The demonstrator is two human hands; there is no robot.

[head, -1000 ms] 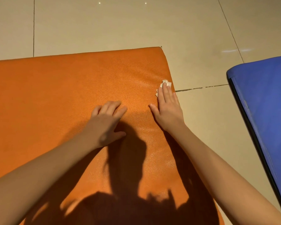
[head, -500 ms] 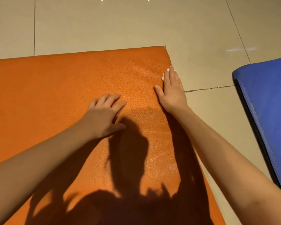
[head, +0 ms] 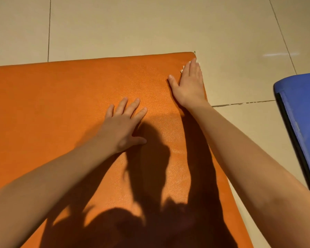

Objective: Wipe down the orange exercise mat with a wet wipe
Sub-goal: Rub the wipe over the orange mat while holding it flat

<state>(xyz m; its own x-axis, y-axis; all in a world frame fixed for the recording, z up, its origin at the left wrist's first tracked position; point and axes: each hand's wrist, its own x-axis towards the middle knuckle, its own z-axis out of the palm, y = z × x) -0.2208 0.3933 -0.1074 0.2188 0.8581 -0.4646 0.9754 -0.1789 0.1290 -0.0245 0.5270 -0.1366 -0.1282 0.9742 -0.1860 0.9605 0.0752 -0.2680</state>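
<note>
The right hand's fingers [head: 192,68] lay straight and pressed together, flat on top of the wet wipe [head: 182,70]. Only small white edges of it peeped out beside them. The right hand [head: 190,85] sat at the far right corner of the orange exercise mat [head: 61,104], its outer edge along the mat's right border and the thumb held out to the side. The left hand [head: 123,125] rested palm down nearer the middle of the mat, its fingers [head: 131,106] straight and spread, holding nothing. It looked to be bracing the person's weight. The mat lay flat on the tiled floor [head: 132,24], with a blue mat [head: 304,111] well apart to the right.

The step in hand appeared to be a stroke along the right border, ending at that corner. Doing it well called for even pressure through the flat fingers, so the small wipe neither bunched nor slipped out from under them. It also meant carrying the wipe fully into the corner and over the edge seam. The next lane would best overlap this one on its left side. The left hand would need to shift, so the patch beneath it was not skipped. Whether the mat's left part was already wiped could not be told.
</note>
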